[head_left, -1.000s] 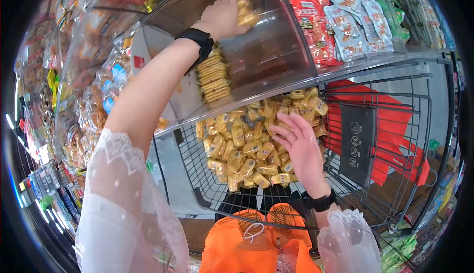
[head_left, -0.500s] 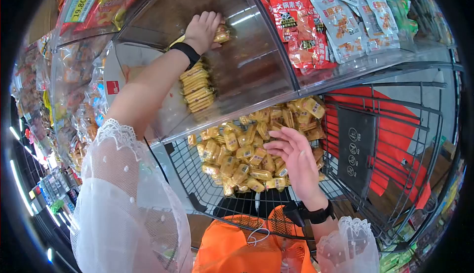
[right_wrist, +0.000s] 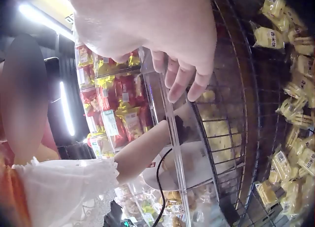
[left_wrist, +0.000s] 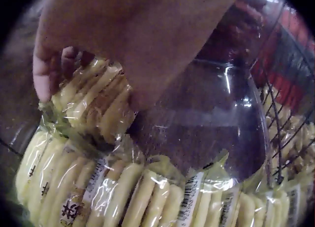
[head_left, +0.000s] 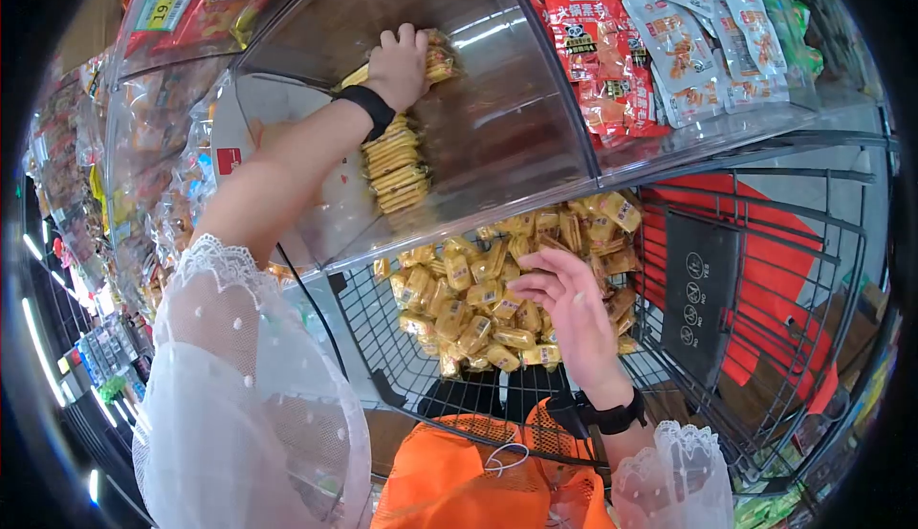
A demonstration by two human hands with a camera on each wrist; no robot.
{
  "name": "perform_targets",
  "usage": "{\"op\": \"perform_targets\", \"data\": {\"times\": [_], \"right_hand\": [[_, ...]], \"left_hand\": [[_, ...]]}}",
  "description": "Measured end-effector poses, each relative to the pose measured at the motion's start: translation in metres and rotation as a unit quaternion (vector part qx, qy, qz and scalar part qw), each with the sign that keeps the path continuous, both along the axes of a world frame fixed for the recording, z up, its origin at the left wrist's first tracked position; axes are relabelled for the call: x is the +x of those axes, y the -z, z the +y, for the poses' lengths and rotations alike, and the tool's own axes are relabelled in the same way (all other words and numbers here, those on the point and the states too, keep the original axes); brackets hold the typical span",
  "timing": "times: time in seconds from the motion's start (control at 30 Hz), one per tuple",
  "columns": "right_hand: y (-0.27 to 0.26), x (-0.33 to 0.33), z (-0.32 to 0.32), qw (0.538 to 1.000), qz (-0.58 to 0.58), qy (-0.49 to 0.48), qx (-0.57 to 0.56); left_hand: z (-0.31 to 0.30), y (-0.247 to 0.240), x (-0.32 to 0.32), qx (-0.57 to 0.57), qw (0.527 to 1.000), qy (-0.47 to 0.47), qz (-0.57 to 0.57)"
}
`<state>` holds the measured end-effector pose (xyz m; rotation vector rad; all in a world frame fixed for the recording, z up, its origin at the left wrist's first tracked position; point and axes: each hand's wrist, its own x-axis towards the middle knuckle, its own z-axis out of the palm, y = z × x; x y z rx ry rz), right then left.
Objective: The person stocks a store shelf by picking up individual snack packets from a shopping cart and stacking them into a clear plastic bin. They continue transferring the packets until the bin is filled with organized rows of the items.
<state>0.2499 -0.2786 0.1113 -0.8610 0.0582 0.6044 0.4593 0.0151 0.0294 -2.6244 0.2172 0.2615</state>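
Bright store light fills the fisheye-bent, black-vignetted head view; glare streaks the clear plastic bin wall [head_left: 497, 79] at twelve o'clock. Left wrist view: dim, soft, sheen on the clear-wrapped yellow biscuit packet [left_wrist: 93, 104]. Right wrist view: right hand [right_wrist: 162, 35] blurred, white strip lamp [right_wrist: 65, 109] glowing at nine o'clock.

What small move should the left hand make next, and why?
Probably lower and release: the left hand grips yellow biscuit packets inside the clear bin, next to the stacked row, where they seem to belong.
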Motion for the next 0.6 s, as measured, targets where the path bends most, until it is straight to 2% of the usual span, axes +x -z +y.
{"op": "perform_targets", "data": {"times": [0.17,0.27,0.37,0.5,0.6], "right_hand": [[-0.001,-0.007,0.001,0.999,0.001,-0.037,-0.006],[-0.001,-0.013,-0.001,0.999,-0.007,-0.047,-0.004],[0.000,-0.020,-0.008,0.999,-0.003,-0.046,-0.008],[0.006,-0.028,-0.012,0.998,0.013,-0.053,-0.021],[0.015,-0.033,-0.015,0.997,0.025,-0.038,-0.061]], "left_hand": [[-0.008,0.006,0.003,0.029,0.997,-0.067,0.019],[-0.004,0.021,0.004,0.098,0.994,-0.050,0.019],[0.000,0.015,0.000,0.101,0.992,-0.039,0.072],[-0.002,0.016,-0.001,0.099,0.990,-0.065,0.071],[0.003,0.018,-0.002,0.089,0.993,-0.048,0.058]]}}
